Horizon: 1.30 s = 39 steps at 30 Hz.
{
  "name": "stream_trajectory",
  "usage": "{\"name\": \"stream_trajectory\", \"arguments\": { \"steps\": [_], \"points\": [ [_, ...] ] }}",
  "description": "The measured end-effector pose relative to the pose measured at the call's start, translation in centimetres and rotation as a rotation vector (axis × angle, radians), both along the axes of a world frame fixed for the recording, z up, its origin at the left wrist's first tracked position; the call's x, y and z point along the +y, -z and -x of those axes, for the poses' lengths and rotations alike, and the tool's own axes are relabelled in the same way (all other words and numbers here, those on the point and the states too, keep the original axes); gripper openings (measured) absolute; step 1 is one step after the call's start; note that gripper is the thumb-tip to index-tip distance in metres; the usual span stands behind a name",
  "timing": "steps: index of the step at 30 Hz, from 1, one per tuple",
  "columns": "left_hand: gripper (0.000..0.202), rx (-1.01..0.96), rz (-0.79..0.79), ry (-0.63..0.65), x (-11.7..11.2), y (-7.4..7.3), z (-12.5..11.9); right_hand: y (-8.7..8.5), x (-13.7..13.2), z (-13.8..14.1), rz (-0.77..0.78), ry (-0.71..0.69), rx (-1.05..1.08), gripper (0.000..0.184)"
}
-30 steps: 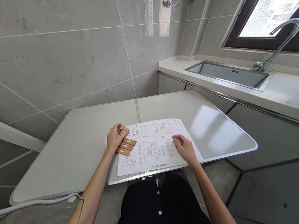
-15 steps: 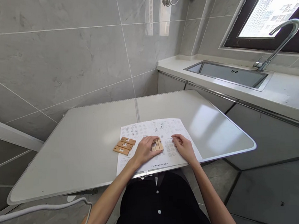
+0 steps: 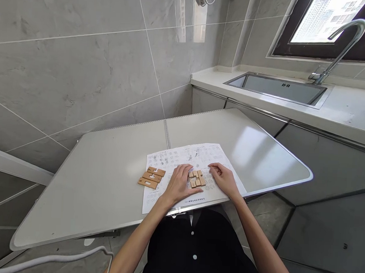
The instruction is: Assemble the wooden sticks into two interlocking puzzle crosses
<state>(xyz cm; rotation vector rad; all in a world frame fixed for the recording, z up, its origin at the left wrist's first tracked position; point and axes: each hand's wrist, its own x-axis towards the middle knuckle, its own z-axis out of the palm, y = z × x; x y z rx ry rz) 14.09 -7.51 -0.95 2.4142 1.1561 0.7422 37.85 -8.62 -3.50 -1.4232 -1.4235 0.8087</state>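
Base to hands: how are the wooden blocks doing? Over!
Left hand open beside pale wooden pieces. Right hand loosely curled over printed sheet. Pieces on sheet, around a gap. Three darker wooden strips off left, not in the way.

Blocks (image 3: 202, 179) are pale yellow-tan; slats (image 3: 151, 177) run deeper, honey brown with dark marks. Paper (image 3: 207, 157) is white, printed in rows of grey-black figures. Surface (image 3: 116, 169) is pale grey, its rim whiter. Clothing (image 3: 207, 245) is black, buttons (image 3: 195, 257) white. Wall tiles (image 3: 82, 72) show marbled grey, ruled by white lines. Window frame (image 3: 297, 50) is dark brown; tap (image 3: 341, 55) is silver.
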Motion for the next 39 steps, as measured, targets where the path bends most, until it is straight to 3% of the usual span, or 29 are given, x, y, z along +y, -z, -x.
{"name": "stream_trajectory", "arguments": {
  "steps": [6,12,21,25,33,39],
  "points": [
    [0.067,0.038,-0.003,-0.002,-0.1,-0.2,1.3,-0.7,-0.4,0.3,-0.027,-0.071,-0.090,0.032],
    [0.068,-0.043,0.062,-0.078,-1.2,-0.2,1.4,-1.1,-0.9,0.6,-0.023,-0.285,-0.190,0.033],
    [0.073,-0.158,0.193,-0.179,-2.9,-0.4,1.2,-0.7,-1.0,0.7,-0.009,-0.272,-0.333,0.039],
    [0.075,-0.207,0.241,-0.242,-3.1,0.1,1.3,-0.8,-0.8,0.4,0.029,-0.283,-0.140,0.042],
    [0.074,-0.294,0.237,-0.359,-3.1,0.5,1.6,-1.3,-0.7,-0.6,0.151,-0.208,0.591,0.048],
    [0.073,-0.287,0.221,-0.339,-3.1,0.4,1.6,-2.5,-1.3,0.1,0.197,-0.201,0.803,0.049]
  ]
}}
